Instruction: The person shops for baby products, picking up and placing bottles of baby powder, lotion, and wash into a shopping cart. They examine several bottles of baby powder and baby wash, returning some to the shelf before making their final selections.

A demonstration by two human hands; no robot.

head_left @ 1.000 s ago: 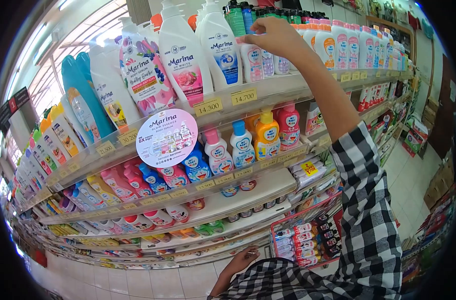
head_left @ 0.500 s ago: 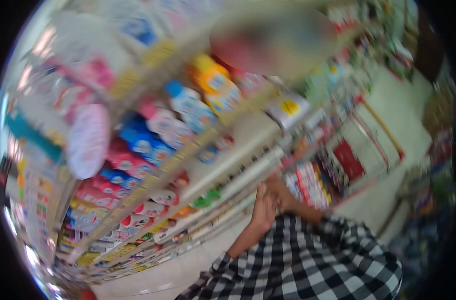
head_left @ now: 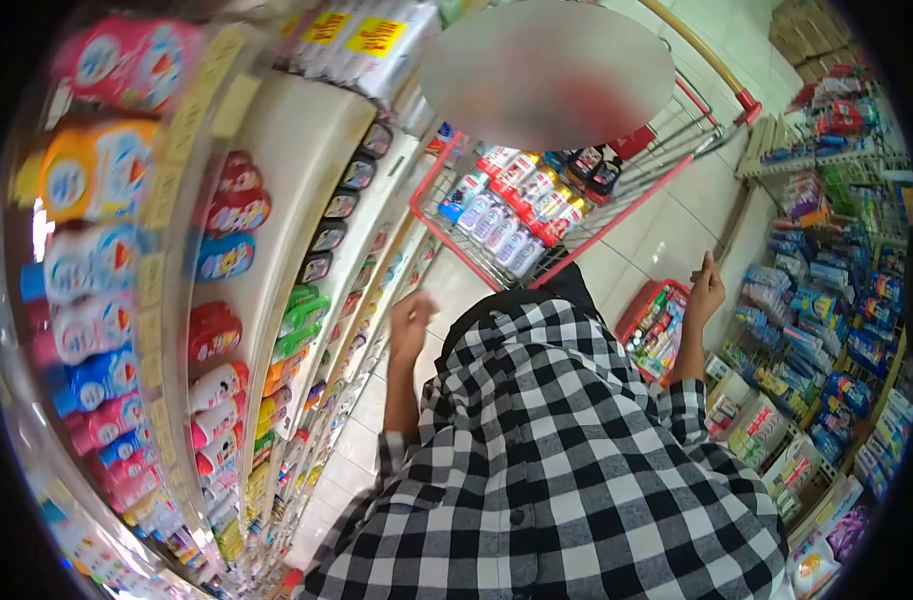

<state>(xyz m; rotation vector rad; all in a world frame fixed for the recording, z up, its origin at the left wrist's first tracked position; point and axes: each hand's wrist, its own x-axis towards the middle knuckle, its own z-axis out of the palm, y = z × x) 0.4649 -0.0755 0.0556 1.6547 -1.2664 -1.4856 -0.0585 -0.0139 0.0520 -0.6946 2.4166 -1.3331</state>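
Observation:
My left hand (head_left: pixel 412 325) is raised beside the shelves on the left, its fingers smeared by motion. Out to the right, my right hand (head_left: pixel 705 290) holds nothing; one finger points up and the others are partly bent. Ahead stands a red-rimmed shopping cart (head_left: pixel 476 262) with bottles (head_left: pixel 499 227) and red and white packs (head_left: pixel 541 190) in it. A red basket (head_left: pixel 631 318) with small packs is just left of my right hand. Neither hand touches the cart.
Shelves (head_left: pixel 276 130) along the left hold coloured bottles (head_left: pixel 91 265) and dark-capped items (head_left: pixel 328 235). Racks on the right carry hanging blue packs (head_left: pixel 846 400). Cardboard boxes (head_left: pixel 811 35) are stacked at the top right. A blurred patch covers the top middle.
The view has swung right and down. My hands, together before, are now wide apart. The cart shows closer and more centrally, and the basket and right racks show clearly.

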